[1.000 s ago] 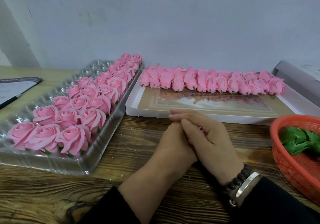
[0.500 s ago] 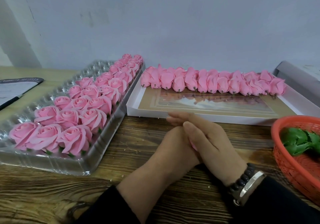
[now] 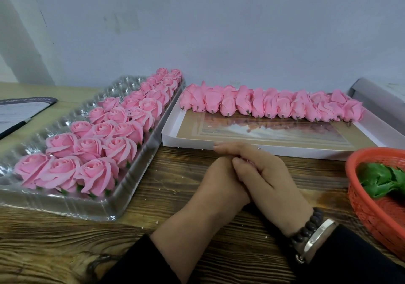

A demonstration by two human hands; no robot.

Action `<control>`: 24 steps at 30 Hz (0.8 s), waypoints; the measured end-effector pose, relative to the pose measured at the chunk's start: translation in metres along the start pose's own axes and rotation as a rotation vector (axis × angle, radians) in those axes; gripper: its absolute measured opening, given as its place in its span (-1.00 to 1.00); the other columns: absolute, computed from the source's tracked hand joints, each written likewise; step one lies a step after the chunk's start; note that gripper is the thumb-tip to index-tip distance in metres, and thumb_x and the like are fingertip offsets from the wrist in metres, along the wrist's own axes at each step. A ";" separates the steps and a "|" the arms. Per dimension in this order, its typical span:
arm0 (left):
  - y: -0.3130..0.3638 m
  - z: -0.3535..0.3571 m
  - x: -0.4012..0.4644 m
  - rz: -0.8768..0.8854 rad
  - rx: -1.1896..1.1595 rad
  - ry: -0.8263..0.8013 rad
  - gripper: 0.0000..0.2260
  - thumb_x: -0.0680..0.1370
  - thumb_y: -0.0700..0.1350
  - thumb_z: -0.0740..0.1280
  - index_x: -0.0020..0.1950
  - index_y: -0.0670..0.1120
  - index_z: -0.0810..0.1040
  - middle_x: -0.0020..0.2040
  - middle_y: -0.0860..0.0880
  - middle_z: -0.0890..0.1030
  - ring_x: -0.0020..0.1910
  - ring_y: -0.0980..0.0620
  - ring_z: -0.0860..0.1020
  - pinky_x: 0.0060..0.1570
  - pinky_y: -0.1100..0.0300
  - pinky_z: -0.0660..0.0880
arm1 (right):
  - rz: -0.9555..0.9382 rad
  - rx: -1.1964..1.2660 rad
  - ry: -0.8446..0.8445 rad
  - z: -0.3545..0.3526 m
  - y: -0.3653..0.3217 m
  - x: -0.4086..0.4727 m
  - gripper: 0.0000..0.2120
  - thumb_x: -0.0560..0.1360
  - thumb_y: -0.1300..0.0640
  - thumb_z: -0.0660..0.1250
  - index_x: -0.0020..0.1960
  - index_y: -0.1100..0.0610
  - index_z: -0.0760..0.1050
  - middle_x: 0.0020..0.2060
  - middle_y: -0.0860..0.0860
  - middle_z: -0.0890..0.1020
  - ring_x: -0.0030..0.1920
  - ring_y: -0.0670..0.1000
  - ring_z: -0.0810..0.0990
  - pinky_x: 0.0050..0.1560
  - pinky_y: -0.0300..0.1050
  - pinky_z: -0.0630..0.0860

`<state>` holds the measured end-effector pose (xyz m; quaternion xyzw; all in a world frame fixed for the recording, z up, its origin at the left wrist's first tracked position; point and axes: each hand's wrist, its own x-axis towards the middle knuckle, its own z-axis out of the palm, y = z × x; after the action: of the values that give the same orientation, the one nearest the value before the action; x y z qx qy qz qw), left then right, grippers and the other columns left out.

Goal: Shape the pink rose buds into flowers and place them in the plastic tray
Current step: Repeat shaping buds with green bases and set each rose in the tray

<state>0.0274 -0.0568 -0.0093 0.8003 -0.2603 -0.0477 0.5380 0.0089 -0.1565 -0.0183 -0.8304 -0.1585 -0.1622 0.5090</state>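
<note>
At lower centre, the right hand cups over the left hand, both curled round a rose bud (only a pink sliver shows). Pressing too hard could crush its petals. The plastic tray waits at left.

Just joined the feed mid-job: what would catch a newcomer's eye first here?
The clear plastic tray at left, its right side filled with opened pink roses. Behind the hands, a row of closed pink rose buds lines the far edge of a white box. At centre, the left hand and right hand are clasped together.
</note>
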 end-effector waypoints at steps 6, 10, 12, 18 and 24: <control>-0.003 0.000 0.001 0.110 0.207 -0.103 -0.81 0.55 -0.28 0.21 0.14 -0.17 0.48 -0.14 0.23 0.36 -0.23 0.56 0.32 -0.19 0.71 0.22 | -0.003 -0.054 -0.091 -0.002 0.003 0.000 -0.59 0.42 -0.06 0.04 0.14 -0.15 0.54 0.02 -0.24 0.64 0.11 -0.26 0.54 0.19 -0.27 0.43; -0.004 -0.004 0.000 0.019 -0.095 -0.011 -0.84 0.51 -0.25 0.31 -0.20 -0.01 0.56 -0.31 0.13 0.58 -0.30 0.36 0.53 -0.29 0.52 0.42 | -0.029 0.100 0.033 -0.001 0.003 -0.001 -0.62 0.45 -0.13 0.10 0.23 -0.15 0.44 0.11 -0.17 0.61 0.17 -0.23 0.53 0.20 -0.27 0.43; -0.002 -0.007 0.002 -0.002 -0.227 0.106 -0.82 0.43 -0.31 0.38 -0.30 -0.05 0.58 -0.44 0.08 0.59 -0.40 0.25 0.53 -0.35 0.41 0.47 | -0.032 0.177 0.160 -0.002 0.004 0.000 -0.65 0.45 -0.14 0.11 0.18 -0.11 0.45 0.09 -0.12 0.62 0.14 -0.18 0.56 0.17 -0.21 0.47; -0.006 -0.016 0.005 -0.022 -0.307 0.265 -0.84 0.38 -0.35 0.42 -0.23 -0.08 0.62 -0.41 0.07 0.62 -0.38 0.21 0.56 -0.34 0.40 0.48 | -0.085 0.051 0.272 0.000 0.003 -0.001 -0.79 0.43 0.09 0.28 0.04 -0.12 0.46 -0.06 -0.10 0.60 -0.04 -0.20 0.56 0.01 -0.40 0.43; -0.010 -0.020 0.007 -0.020 -0.079 0.229 -0.76 0.39 -0.32 0.42 -0.28 0.02 0.55 -0.39 0.13 0.58 -0.34 0.23 0.55 -0.31 0.48 0.45 | -0.233 -0.151 0.188 -0.002 0.003 0.001 -0.69 0.44 0.16 0.35 0.16 -0.02 0.51 -0.03 -0.13 0.52 -0.02 -0.19 0.50 0.06 -0.32 0.43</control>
<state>0.0442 -0.0404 -0.0081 0.7813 -0.1870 0.0283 0.5948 0.0113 -0.1593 -0.0196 -0.8233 -0.1927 -0.3085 0.4357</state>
